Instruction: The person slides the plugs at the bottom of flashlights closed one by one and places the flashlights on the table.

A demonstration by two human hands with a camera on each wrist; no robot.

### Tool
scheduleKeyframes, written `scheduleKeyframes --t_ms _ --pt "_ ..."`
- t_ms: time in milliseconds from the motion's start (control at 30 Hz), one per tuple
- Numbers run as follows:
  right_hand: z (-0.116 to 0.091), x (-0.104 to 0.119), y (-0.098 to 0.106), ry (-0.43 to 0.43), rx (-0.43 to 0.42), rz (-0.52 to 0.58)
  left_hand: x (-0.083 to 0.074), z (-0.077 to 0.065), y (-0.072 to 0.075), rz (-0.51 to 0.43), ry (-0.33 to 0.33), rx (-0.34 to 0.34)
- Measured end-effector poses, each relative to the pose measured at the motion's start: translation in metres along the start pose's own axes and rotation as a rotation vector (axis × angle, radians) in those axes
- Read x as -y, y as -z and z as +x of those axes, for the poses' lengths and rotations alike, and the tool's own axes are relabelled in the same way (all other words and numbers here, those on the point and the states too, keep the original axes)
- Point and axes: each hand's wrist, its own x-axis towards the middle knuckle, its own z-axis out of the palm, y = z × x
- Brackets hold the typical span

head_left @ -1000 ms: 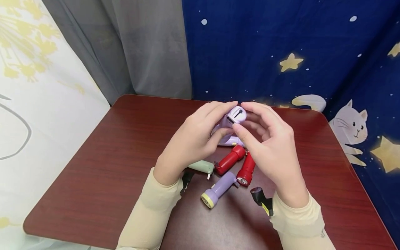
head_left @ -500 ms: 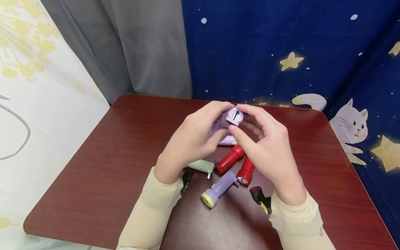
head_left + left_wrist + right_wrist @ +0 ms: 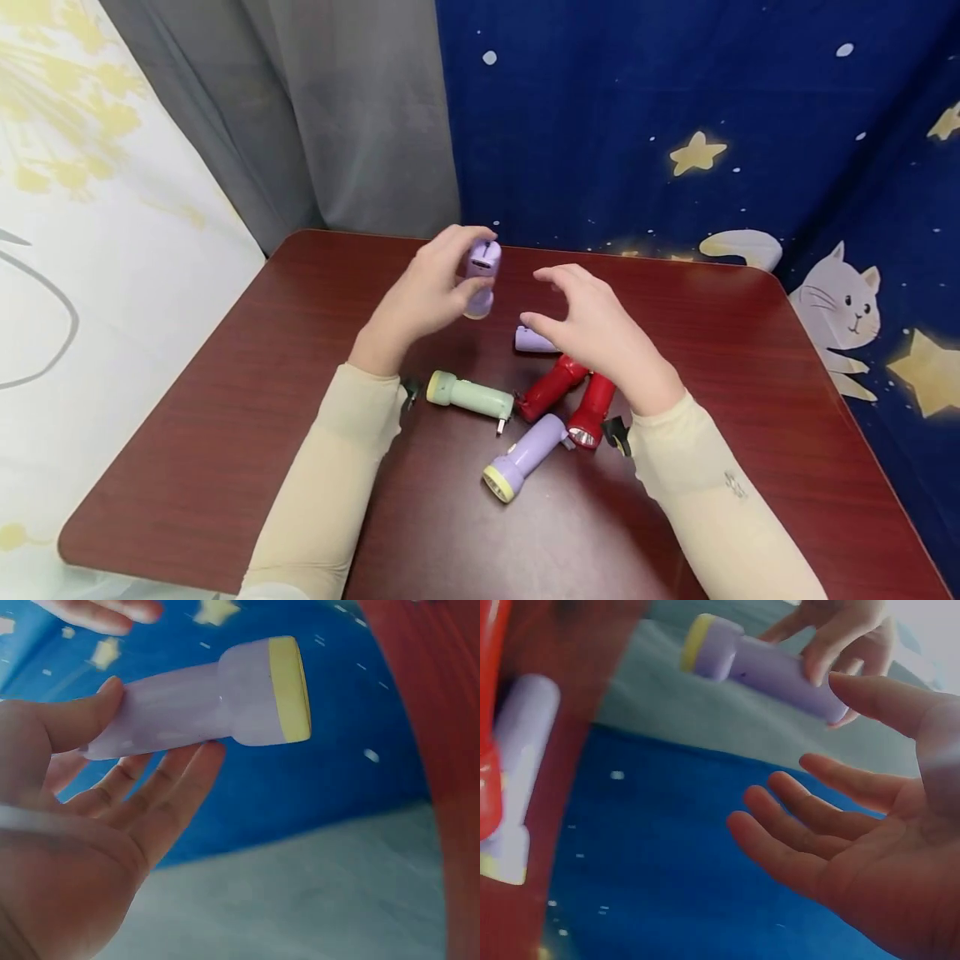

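My left hand [image 3: 427, 287] holds a purple flashlight [image 3: 482, 271] above the far part of the table, thumb on one side and fingers on the other. In the left wrist view, the flashlight's [image 3: 187, 705] yellow-rimmed head points away from the palm. To the right, my right hand [image 3: 600, 333] is apart from it, fingers and thumb spread with nothing between them. Beneath the right hand lies another purple flashlight [image 3: 534, 340], partly hidden by it. The right wrist view shows the right palm [image 3: 885, 847] bare, with the held flashlight [image 3: 772, 675] beyond the fingertips.
On the dark red table [image 3: 225, 400] lie a green flashlight [image 3: 472, 397], a red flashlight [image 3: 551, 390], a second red flashlight [image 3: 591, 412] and a purple flashlight [image 3: 525, 458] with a yellow rim. Grey [image 3: 367, 117] and blue [image 3: 570, 117] curtains hang behind the table.
Both hands were on the purple flashlight. The right hand has let go and moved slightly down; the left hand has carried the flashlight left, uncovering the green one.
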Motion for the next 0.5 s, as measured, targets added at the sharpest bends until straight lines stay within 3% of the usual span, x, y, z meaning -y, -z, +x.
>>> scheduleKeyframes --t_ms 133,267,400,500 --pt "0.026 -0.011 -0.011 -0.012 0.076 -0.054 0.032 0.004 0.007 0.012 0.109 -0.011" --pt "0.047 -0.019 -0.027 0.012 0.165 -0.184 0.070 0.003 0.012 0.033 0.238 -0.024" --pt "0.058 -0.025 -0.044 0.046 0.255 -0.341 0.110 0.001 0.020 0.066 0.364 -0.055" --pt "0.062 -0.027 -0.053 0.065 0.297 -0.433 0.137 -0.003 0.026 0.091 0.422 -0.102"
